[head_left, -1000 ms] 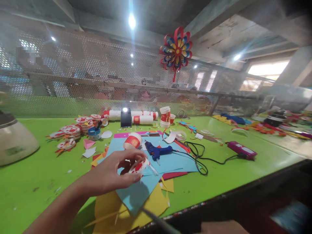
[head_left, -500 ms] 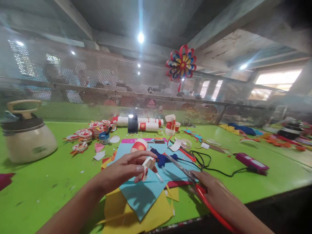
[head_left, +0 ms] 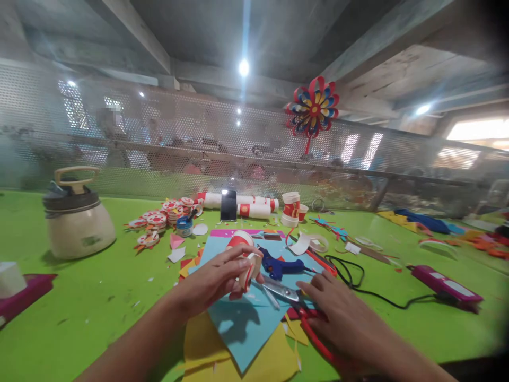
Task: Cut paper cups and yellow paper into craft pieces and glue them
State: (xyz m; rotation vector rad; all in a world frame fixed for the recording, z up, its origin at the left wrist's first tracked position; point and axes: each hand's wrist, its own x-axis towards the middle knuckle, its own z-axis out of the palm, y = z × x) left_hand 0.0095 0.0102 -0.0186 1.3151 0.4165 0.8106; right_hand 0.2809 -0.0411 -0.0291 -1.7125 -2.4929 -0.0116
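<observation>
At one o'clock, the right hand (head_left: pixel 340 313) has its fingers curled round red-handled scissors (head_left: pixel 283 291). At twelve, the half-closed left hand (head_left: pixel 212 276) pinches a red-and-white piece (head_left: pixel 247 273) near the blades, with a blue glue gun (head_left: pixel 280 268) just beyond.

Stretches green as a counter (head_left: pixel 99 307), flecked with pale scraps (head_left: pixel 150 279). Carries a beige jug (head_left: pixel 79 228) at left, spotted discs (head_left: pixel 173 209) near a blue jar (head_left: pixel 184 227), red-and-white cup stacks (head_left: pixel 254 211) behind a dark upright panel (head_left: pixel 228 206), yellow sheets (head_left: pixel 202 345) partly under blue paper (head_left: pixel 254 345), and, at right, a purple box (head_left: pixel 447 286) with black cable (head_left: pixel 392 302).
</observation>
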